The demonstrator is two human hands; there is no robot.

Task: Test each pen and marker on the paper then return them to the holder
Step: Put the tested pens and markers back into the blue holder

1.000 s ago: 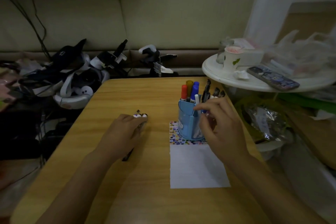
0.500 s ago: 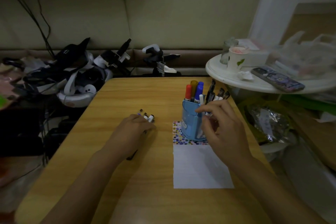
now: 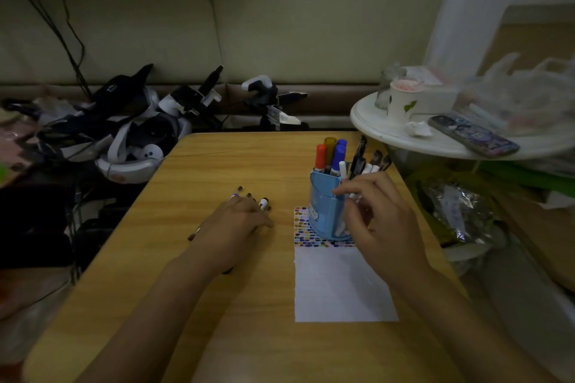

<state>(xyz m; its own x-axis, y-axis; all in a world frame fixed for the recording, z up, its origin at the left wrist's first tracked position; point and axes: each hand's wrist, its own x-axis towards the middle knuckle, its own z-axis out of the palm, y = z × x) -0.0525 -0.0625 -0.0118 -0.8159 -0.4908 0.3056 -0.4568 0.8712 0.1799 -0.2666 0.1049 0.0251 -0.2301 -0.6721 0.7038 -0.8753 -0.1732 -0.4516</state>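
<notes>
Right hand (image 3: 378, 221) pinching a white pen (image 3: 343, 172) in the blue holder (image 3: 323, 214); left hand (image 3: 231, 227) covers loose pens (image 3: 264, 204). Next, probably lift and scribble on paper (image 3: 339, 286).

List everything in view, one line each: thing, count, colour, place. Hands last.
holder: one, blue, standing on the paper's far end
pens and markers in holder: several, orange, blue, yellow, black, white
paper: one, white with coloured test dabs at far end, on table
loose pens: a few, dark and white tips, under left hand
table: one, wooden
round side table: one, white, right
cup: one, white, on side table
phone: one, patterned, on side table
headsets: pile, black and white, left
left hand: holds loose pens
right hand: pinches a white pen at the holder
</notes>
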